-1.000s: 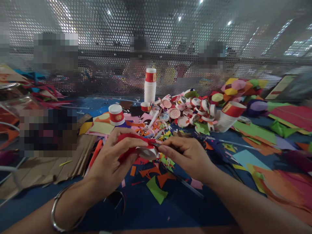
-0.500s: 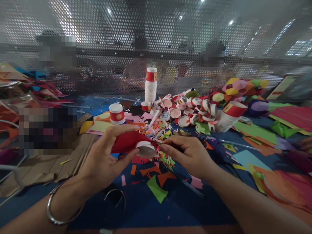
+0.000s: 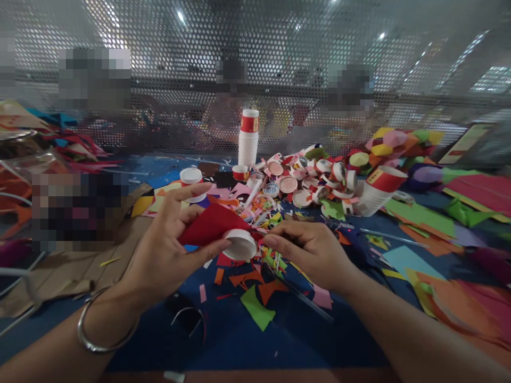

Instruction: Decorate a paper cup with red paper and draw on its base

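My left hand (image 3: 170,242) grips a sheet of red paper (image 3: 213,223) together with a shallow white paper-cup base (image 3: 240,246). Its thumb presses on the cup base's left side, and the forefinger is raised above the paper. The base's hollow side faces me, and the red paper sits behind it. My right hand (image 3: 309,252) is closed in a pinch at the paper's narrow right end, just right of the cup base. Exactly what lies between those fingertips is partly hidden. Coloured paper scraps (image 3: 257,308) lie on the blue table under both hands.
A tall cup stack (image 3: 248,141) stands at the back, and a leaning cup stack (image 3: 379,191) is at the right. Between them is a heap of cut cup bases (image 3: 287,184). Cardboard (image 3: 115,255) lies left, coloured sheets (image 3: 459,303) right. A perforated screen (image 3: 279,53) closes the back.
My left forefinger has lifted off the red paper, showing more of it. The cup base has tilted so that more of its hollow shows. My right hand has hardly moved.
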Available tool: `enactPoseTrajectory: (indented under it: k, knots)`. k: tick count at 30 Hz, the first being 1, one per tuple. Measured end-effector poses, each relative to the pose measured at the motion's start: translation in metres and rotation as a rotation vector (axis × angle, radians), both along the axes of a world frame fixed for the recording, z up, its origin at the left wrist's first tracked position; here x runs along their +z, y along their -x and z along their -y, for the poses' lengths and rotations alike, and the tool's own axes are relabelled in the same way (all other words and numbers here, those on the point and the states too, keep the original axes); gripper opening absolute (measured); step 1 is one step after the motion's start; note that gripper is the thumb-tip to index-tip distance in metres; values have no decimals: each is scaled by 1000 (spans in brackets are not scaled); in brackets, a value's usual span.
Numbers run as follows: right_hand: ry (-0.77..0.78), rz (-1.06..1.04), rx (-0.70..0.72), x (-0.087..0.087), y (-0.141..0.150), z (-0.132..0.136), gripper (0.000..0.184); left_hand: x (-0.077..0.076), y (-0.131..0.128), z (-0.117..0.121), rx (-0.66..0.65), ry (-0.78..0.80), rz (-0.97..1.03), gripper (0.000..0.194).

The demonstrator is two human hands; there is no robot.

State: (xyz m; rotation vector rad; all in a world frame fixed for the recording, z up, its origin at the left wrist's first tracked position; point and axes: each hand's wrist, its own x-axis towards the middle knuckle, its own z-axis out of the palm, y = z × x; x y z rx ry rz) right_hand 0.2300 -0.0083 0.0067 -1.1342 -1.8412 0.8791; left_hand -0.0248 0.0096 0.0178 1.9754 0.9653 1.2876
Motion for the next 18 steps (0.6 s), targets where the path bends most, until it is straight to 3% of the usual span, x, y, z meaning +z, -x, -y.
enactPoseTrajectory:
  k: [8, 18]
  knots:
    - [15, -9, 35, 1, 0, -2, 41, 5, -2, 4, 18, 22, -19, 72]
    - [15, -19, 54, 2, -3, -3, 43, 6, 2, -2, -75, 117, -3, 75]
